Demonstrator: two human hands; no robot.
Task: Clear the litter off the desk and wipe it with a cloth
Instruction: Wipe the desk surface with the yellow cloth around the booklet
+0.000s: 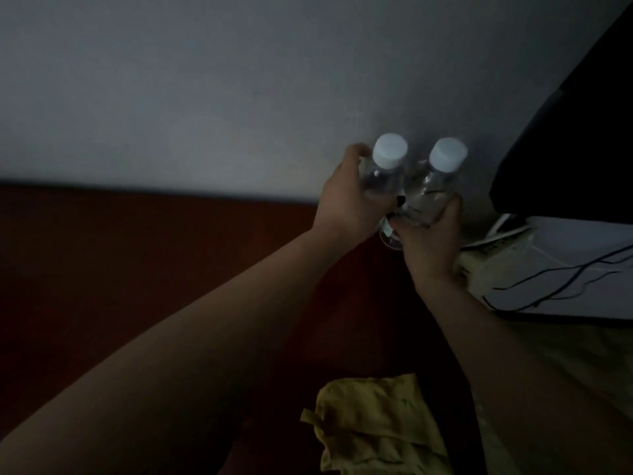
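Head view: our left hand [346, 200] grips one bottle [385, 173] and our right hand [430, 241] grips another bottle [433, 186], past the cloth [373, 426] (the clearing step, we think). Next, carry them off.

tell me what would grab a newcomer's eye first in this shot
The left hand grips a clear plastic bottle with a white cap and the right hand grips a second clear white-capped bottle, side by side in front of the grey wall, right of centre. A crumpled yellow cloth lies at the bottom edge, between the forearms.
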